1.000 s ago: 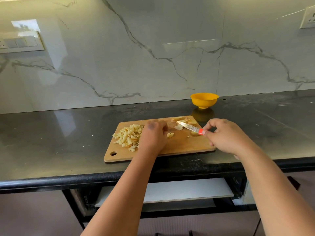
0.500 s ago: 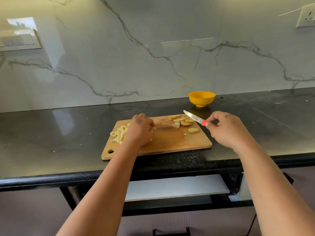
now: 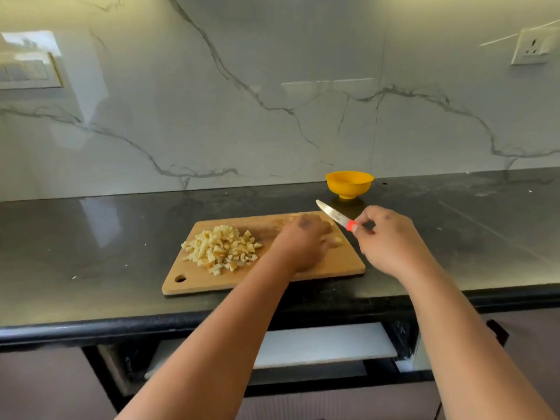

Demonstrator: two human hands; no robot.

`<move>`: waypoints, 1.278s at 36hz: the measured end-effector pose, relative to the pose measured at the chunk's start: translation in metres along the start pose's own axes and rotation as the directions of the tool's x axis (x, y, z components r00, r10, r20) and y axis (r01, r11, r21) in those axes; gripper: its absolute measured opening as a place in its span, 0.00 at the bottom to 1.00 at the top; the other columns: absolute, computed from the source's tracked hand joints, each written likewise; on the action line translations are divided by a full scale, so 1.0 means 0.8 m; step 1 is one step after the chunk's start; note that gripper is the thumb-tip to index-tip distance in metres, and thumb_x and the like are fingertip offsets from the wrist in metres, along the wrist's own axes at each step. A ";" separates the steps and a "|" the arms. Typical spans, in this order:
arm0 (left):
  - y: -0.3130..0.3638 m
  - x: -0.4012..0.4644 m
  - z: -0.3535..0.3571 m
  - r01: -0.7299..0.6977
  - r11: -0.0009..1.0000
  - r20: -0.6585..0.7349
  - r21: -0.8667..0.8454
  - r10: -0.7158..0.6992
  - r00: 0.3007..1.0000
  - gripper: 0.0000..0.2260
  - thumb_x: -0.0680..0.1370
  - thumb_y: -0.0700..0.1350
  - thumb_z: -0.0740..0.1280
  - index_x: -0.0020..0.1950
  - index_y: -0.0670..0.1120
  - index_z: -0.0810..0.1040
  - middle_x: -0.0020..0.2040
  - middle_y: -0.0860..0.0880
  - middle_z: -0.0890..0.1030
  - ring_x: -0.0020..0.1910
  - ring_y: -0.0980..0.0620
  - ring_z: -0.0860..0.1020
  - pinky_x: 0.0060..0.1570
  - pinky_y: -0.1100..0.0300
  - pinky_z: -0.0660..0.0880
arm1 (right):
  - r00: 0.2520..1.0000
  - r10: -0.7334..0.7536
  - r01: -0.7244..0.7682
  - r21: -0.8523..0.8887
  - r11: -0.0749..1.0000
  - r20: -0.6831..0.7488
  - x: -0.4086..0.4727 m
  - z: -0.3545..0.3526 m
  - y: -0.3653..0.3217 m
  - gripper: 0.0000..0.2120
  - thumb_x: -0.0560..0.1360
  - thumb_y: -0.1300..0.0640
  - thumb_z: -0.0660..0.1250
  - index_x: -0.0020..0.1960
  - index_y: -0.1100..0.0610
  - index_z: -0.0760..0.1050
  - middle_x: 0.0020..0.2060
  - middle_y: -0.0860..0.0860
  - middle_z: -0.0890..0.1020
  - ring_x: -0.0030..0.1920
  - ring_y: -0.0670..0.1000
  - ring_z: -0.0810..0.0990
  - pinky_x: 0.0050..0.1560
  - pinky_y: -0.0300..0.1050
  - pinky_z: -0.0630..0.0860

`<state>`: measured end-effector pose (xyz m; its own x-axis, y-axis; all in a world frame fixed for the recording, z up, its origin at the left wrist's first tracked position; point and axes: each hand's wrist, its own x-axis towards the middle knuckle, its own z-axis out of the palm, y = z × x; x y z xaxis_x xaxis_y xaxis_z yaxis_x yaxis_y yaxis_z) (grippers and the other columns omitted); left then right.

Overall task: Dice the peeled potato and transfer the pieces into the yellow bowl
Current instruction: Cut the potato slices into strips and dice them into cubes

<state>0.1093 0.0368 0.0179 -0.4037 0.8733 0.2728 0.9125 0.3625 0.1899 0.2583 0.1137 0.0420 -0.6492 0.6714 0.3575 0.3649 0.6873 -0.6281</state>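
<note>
Head view: the pale diced potato pieces (image 3: 220, 248) sit heaped left of centre on the rectangular wooden chopping board (image 3: 348, 265); they look light, wet and slippery, so I judge scooping beats pinching. My left hand (image 3: 303, 242) reaches over the board's right part, where blurred uncut slices lie; I cannot tell its fingers' spread. My right hand (image 3: 389, 237) pinches the small steel knife with orange collar (image 3: 335, 215). The round yellow bowl (image 3: 349, 184) waits beyond, upper right, on the dark surface (image 3: 91, 237).

Left hand (image 3: 303, 242) blurred, hiding potato slices (image 3: 335, 240).
</note>
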 end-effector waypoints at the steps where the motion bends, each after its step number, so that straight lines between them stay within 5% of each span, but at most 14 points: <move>1: 0.003 0.002 0.004 -0.012 1.000 0.030 -0.013 0.013 0.999 0.18 0.83 0.53 0.59 0.70 0.50 0.74 0.69 0.47 0.75 0.68 0.47 0.71 0.67 0.48 0.70 | 1.000 -0.010 0.009 -0.008 1.000 -0.006 -0.001 0.003 -0.002 0.05 0.81 0.52 0.63 0.50 0.52 0.75 0.37 0.49 0.76 0.34 0.47 0.75 0.28 0.39 0.66; 7: 0.008 0.007 0.006 -0.027 0.997 0.018 -0.074 0.028 0.999 0.13 0.83 0.46 0.61 0.59 0.43 0.81 0.53 0.44 0.82 0.44 0.52 0.74 0.45 0.60 0.70 | 0.997 -0.067 0.066 -0.048 0.997 -0.028 -0.006 0.015 -0.012 0.05 0.81 0.54 0.62 0.50 0.54 0.75 0.33 0.45 0.71 0.31 0.43 0.70 0.26 0.33 0.59; 13: -0.010 0.002 0.012 0.062 0.976 -0.039 -0.211 -0.072 0.997 0.18 0.78 0.53 0.69 0.65 0.49 0.73 0.54 0.51 0.78 0.48 0.54 0.73 0.50 0.62 0.72 | 0.997 -0.070 0.068 -0.066 0.996 -0.038 -0.006 0.016 -0.011 0.04 0.81 0.56 0.62 0.51 0.54 0.75 0.34 0.45 0.72 0.31 0.43 0.70 0.26 0.34 0.60; 20: -0.043 -0.030 0.005 0.347 0.932 -0.163 -0.106 -0.360 0.918 0.18 0.72 0.64 0.69 0.44 0.50 0.76 0.41 0.53 0.78 0.40 0.54 0.75 0.34 0.61 0.68 | 0.994 -0.080 0.074 -0.085 0.994 -0.072 -0.006 0.014 -0.011 0.04 0.81 0.55 0.62 0.52 0.54 0.75 0.33 0.44 0.71 0.30 0.43 0.70 0.26 0.33 0.59; 24: -0.043 -0.038 -0.001 0.389 0.920 -0.237 -0.056 -0.391 0.890 0.26 0.72 0.71 0.65 0.52 0.49 0.77 0.49 0.50 0.80 0.50 0.49 0.77 0.44 0.56 0.76 | 0.996 -0.083 0.085 -0.148 0.985 0.020 -0.010 0.022 -0.013 0.07 0.81 0.53 0.61 0.56 0.54 0.74 0.36 0.47 0.73 0.31 0.44 0.70 0.26 0.35 0.60; 28: -0.049 -0.053 -0.003 0.305 0.951 -0.259 -0.046 -0.306 0.916 0.26 0.73 0.68 0.67 0.64 0.53 0.77 0.59 0.51 0.79 0.62 0.48 0.72 0.59 0.54 0.73 | 0.991 -0.094 0.110 -0.181 0.977 0.098 -0.017 0.033 -0.019 0.08 0.81 0.52 0.61 0.59 0.51 0.74 0.42 0.48 0.75 0.35 0.43 0.72 0.28 0.36 0.62; 32: -0.059 -0.060 0.001 0.240 0.969 -0.215 -0.051 -0.245 0.945 0.16 0.76 0.62 0.68 0.56 0.53 0.82 0.55 0.54 0.82 0.57 0.50 0.76 0.55 0.55 0.74 | 0.981 -0.115 0.151 -0.246 0.958 0.155 -0.024 0.042 -0.024 0.07 0.81 0.52 0.61 0.58 0.51 0.74 0.43 0.50 0.78 0.37 0.47 0.75 0.29 0.39 0.64; 39: -0.065 -0.052 -0.006 0.294 0.953 -0.209 -0.080 -0.304 0.929 0.17 0.74 0.63 0.69 0.53 0.52 0.81 0.51 0.53 0.82 0.55 0.51 0.76 0.53 0.54 0.75 | 0.981 -0.157 0.177 -0.200 0.964 0.111 -0.034 0.059 -0.035 0.14 0.79 0.60 0.62 0.64 0.53 0.70 0.48 0.53 0.78 0.43 0.52 0.77 0.43 0.48 0.78; 43: -0.064 -0.057 -0.006 0.268 0.960 -0.218 -0.082 -0.280 0.935 0.18 0.76 0.61 0.68 0.60 0.53 0.81 0.60 0.54 0.81 0.64 0.48 0.71 0.61 0.51 0.71 | 0.976 -0.189 0.208 -0.195 0.959 0.110 -0.038 0.061 -0.036 0.09 0.79 0.58 0.62 0.59 0.52 0.71 0.41 0.48 0.75 0.36 0.44 0.72 0.30 0.37 0.66; 46: -0.061 -0.069 -0.006 0.248 0.961 -0.303 -0.119 -0.273 0.913 0.12 0.80 0.53 0.65 0.59 0.53 0.82 0.62 0.55 0.81 0.65 0.48 0.70 0.63 0.51 0.69 | 0.979 -0.193 0.203 -0.211 0.956 0.069 -0.042 0.061 -0.038 0.04 0.80 0.57 0.62 0.53 0.52 0.74 0.34 0.44 0.72 0.32 0.42 0.71 0.27 0.37 0.61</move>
<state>0.0865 -0.0310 -0.0018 -0.6378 0.5995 0.4835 0.7693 0.5264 0.3621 0.2367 0.0567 0.0157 -0.7516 0.5058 0.4233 0.3580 0.8519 -0.3823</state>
